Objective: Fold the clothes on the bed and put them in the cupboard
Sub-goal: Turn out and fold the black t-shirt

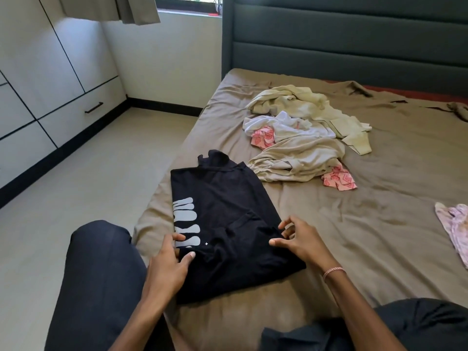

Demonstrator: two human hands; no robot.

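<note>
A black T-shirt (222,214) with pale grey lettering lies lengthwise on the brown bed sheet (367,236), partly folded. My left hand (172,264) pinches its near left edge between thumb and fingers, over the lettering. My right hand (296,239) pinches the shirt's right edge, fingers curled at the cloth. Further up the bed lies a loose pile: a cream garment (311,107), a white one (291,127), a beige one (296,158) and pink patterned cloth (339,179). The white cupboard (50,79) stands along the left wall, doors closed.
A pale pink garment (453,224) lies at the bed's right edge. The dark padded headboard (342,41) rises behind the bed. Bare floor (88,168) runs between bed and cupboard. My knees in dark trousers (101,274) are at the bed's near edge.
</note>
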